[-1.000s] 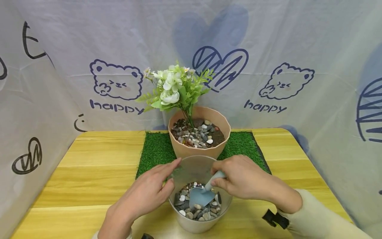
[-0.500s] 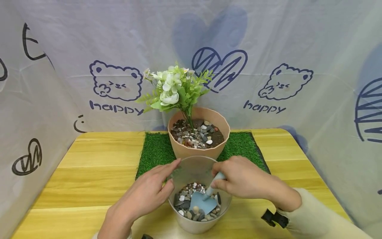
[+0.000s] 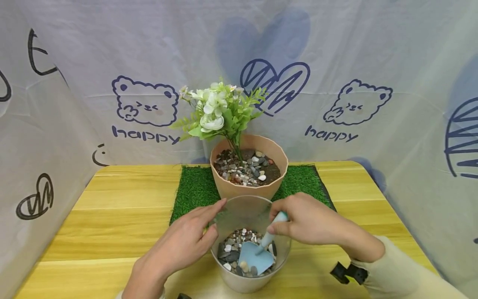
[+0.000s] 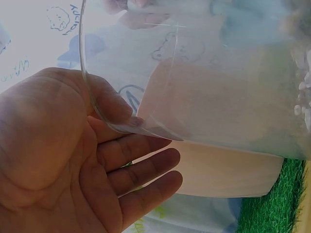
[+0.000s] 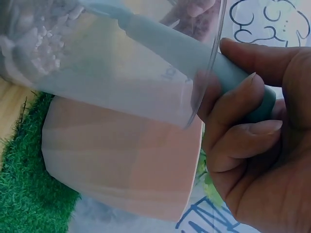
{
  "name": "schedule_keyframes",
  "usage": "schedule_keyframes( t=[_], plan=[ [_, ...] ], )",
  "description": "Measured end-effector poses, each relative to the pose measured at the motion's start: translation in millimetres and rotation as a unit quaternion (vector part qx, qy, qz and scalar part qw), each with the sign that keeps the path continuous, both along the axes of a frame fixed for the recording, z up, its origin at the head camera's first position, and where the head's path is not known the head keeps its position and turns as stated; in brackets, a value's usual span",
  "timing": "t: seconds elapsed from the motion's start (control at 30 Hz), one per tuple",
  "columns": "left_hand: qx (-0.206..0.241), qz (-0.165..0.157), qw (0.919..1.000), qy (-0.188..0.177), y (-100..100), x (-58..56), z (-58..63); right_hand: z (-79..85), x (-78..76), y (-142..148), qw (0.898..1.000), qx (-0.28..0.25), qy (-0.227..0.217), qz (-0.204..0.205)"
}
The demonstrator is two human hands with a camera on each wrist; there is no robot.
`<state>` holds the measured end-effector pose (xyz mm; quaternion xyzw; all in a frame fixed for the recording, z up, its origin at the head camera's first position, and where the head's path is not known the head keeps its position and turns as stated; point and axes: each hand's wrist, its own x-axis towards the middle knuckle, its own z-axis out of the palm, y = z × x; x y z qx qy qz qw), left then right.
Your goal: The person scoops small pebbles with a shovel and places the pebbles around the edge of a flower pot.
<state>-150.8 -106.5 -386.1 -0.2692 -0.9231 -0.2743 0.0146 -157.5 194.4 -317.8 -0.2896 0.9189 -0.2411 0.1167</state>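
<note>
My right hand (image 3: 306,220) grips the handle of a small light-blue trowel (image 3: 255,256) inside a clear plastic bucket (image 3: 244,284). The blade slants down among pebbles (image 3: 231,246) in grey, white and tan, with a few on its lower edge. In the right wrist view, fingers curl round the trowel's handle (image 5: 180,48) beside the rim. My left hand (image 3: 186,238) holds the bucket's left rim. The left wrist view has its thumb (image 4: 114,102) inside the wall and the other fingers loosely spread outside.
Behind the bucket, a peach flowerpot (image 3: 248,190) with soil, pebbles and white artificial flowers (image 3: 214,108) stands on a green turf mat (image 3: 196,187). The wooden table (image 3: 123,207) backs onto a printed curtain (image 3: 209,50).
The trowel has shifted slightly toward me and to the right through the pebbles, and its handle has tipped right. My left hand keeps its place on the rim.
</note>
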Motion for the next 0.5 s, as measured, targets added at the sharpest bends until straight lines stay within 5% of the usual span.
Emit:
schedule_keyframes(
  t=[0.5],
  plan=[
    [0.005, -0.001, 1.0, 0.0, 0.0, -0.1, -0.3, -5.8, 4.3, -6.3, 0.998, -0.029, -0.037, -0.047]
  ],
)
